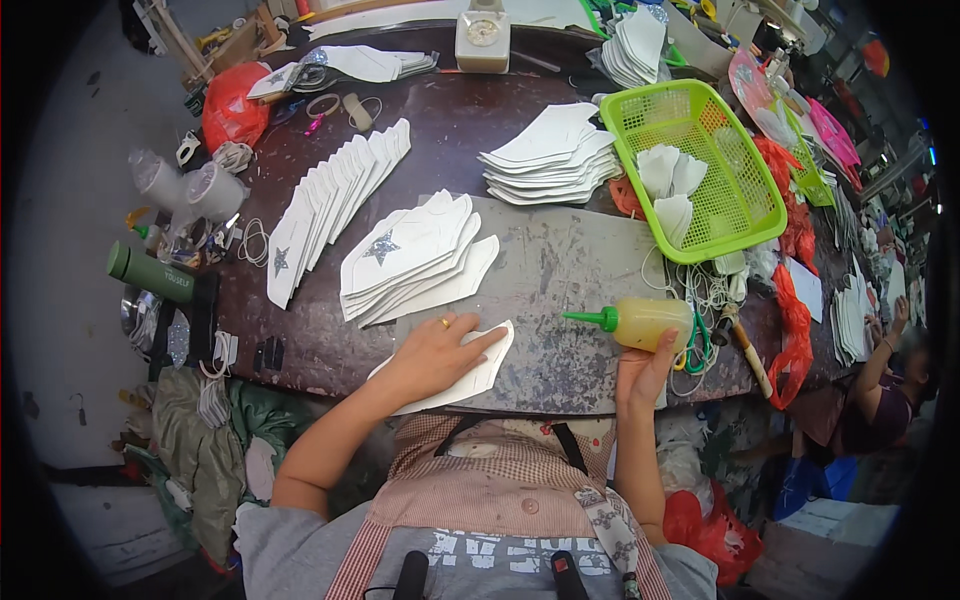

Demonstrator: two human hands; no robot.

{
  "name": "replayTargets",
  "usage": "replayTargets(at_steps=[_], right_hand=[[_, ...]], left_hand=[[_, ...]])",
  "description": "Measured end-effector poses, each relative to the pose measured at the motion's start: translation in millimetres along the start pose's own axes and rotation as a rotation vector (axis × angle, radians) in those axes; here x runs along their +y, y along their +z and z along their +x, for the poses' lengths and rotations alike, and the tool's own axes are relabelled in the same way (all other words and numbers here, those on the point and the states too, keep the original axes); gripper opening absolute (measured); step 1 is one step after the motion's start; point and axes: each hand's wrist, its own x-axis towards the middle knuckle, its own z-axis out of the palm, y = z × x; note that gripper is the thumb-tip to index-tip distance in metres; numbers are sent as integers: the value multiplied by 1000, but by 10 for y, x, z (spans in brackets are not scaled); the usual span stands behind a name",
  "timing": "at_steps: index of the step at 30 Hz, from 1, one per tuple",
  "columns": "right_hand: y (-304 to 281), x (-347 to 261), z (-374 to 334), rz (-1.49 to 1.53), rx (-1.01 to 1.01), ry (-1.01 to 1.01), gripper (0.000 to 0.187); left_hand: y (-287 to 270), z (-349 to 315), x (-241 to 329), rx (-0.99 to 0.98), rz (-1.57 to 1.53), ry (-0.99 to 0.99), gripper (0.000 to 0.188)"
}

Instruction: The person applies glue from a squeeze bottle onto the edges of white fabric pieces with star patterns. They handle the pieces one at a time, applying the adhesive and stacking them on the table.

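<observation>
We can make out writing in two places: large white block letters across the chest of the grey shirt (480, 572), partly cut by the apron (490, 500), and small pale lettering on the green flask (155, 273) at the left of the table (560, 360).

Our left hand (440, 355) lies palm down on a white piece (480, 376) at the table's near edge, its fingers spread and pressing lightly rather than gripping. The piece sits under the hand, showing beyond the fingertips on the right and below the palm. Our right hand (645, 375) is closed around a bottle (653, 325), holding it from the near side with the thumb on its right. The bottle is well to the right of the piece and apart from it.

The piece is flat and white, with curved edges and a narrow upper right end. The bottle is rounded and see-through, with yellowish contents; it lies nearly level, its green nozzle (592, 318) pointing left.

Just beyond the left hand we see a fanned stack (420, 260) of similar white pieces, the top one bearing a silvery star (382, 248). Scissors (697, 345) lie just right of the bottle, and a green basket (770, 215) stands farther back.
</observation>
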Motion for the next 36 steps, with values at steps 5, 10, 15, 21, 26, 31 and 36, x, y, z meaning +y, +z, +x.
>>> replayTargets(at_steps=[5, 10, 15, 21, 26, 31, 36], right_hand=[[-44, 3, 17, 36, 2, 26, 56], [-107, 57, 58, 67, 11, 33, 57], [-345, 97, 85, 117, 64, 34, 60], [-178, 19, 41, 40, 20, 26, 62], [-14, 8, 16, -38, 27, -19, 64], [-55, 25, 38, -43, 19, -41, 59], [-48, 45, 48, -28, 6, -64, 60]], left_hand=[[-17, 44, 14, -30, 60, 18, 48], [67, -115, -46, 165, -285, -159, 72], [-271, -539, -122, 492, -722, -530, 95], [-1036, -1270, -1258, 1017, -702, -770, 95], [-811, -1385, -2506, 937, -596, -774, 102], [-737, -1065, -2972, 714, -424, -852, 99], [-552, -1384, -2210, 977, 182, -901, 71]])
